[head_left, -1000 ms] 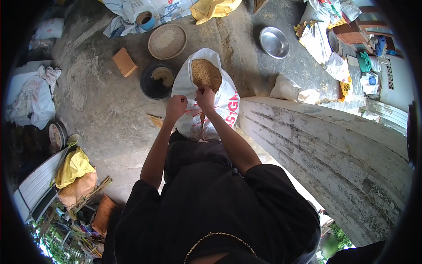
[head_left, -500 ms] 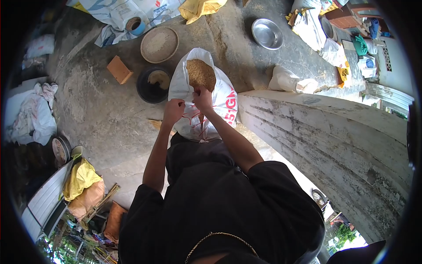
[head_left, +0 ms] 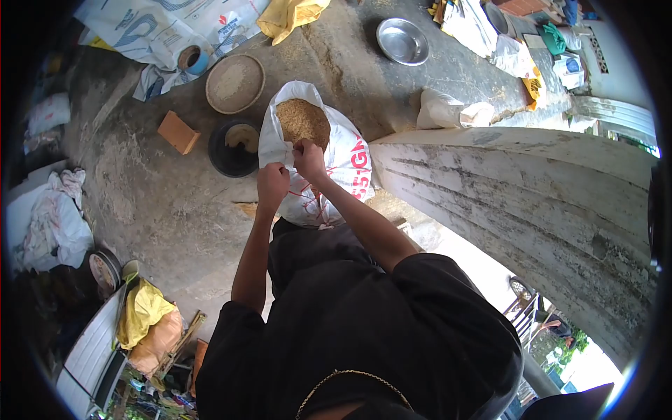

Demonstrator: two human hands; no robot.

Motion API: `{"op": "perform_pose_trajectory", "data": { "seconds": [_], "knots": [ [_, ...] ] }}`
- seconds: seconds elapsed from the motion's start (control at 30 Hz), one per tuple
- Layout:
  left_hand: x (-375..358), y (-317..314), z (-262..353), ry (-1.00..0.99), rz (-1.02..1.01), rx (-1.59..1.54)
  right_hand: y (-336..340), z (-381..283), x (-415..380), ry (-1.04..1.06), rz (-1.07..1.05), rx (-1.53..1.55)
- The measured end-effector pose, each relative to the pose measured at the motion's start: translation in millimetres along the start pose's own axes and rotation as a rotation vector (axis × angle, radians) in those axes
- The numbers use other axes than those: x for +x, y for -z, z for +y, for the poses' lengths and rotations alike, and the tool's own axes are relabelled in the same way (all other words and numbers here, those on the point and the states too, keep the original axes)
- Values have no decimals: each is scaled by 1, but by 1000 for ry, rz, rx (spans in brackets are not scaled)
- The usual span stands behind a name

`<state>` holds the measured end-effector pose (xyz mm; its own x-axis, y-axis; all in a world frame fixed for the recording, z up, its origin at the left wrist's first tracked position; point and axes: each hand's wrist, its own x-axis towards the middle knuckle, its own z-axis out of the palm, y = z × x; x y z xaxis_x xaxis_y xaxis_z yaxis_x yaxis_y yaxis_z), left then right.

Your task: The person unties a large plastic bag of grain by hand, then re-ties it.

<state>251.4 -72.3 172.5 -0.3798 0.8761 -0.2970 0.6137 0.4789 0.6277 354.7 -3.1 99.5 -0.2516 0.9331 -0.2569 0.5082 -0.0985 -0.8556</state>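
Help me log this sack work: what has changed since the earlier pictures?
The left hand and right hand have drawn closer together at the white sack, and the camera's view has turned. No new hold or release shows. The grain, black tub and orange block look the same.

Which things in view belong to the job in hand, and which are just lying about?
In use:
white sack, left hand and right hand at it
grain inside it

Apparently just lying about:
black basin
round tray
orange-brown block
metal bowl
blue pot
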Motion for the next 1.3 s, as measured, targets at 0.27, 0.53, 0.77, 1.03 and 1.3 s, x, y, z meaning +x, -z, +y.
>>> {"op": "perform_pose_trajectory", "data": {
  "seconds": [0.27,0.53,0.77,1.03,1.3],
  "knots": [
    [-6,-3,-15,-16,-16,19,-2,2,-4,-50,2,36],
    [2,-2,-34,-171,-123,-139,5,-8,-7,-67,2,79],
    [2,-20,-43,-214,-159,-242,18,0,-6,-73,-43,90],
    [30,-31,-35,-141,-388,-347,46,7,-10,1,44,18],
    [29,-51,-55,-103,-635,-446,48,53,5,-182,100,292]
  ]
}}
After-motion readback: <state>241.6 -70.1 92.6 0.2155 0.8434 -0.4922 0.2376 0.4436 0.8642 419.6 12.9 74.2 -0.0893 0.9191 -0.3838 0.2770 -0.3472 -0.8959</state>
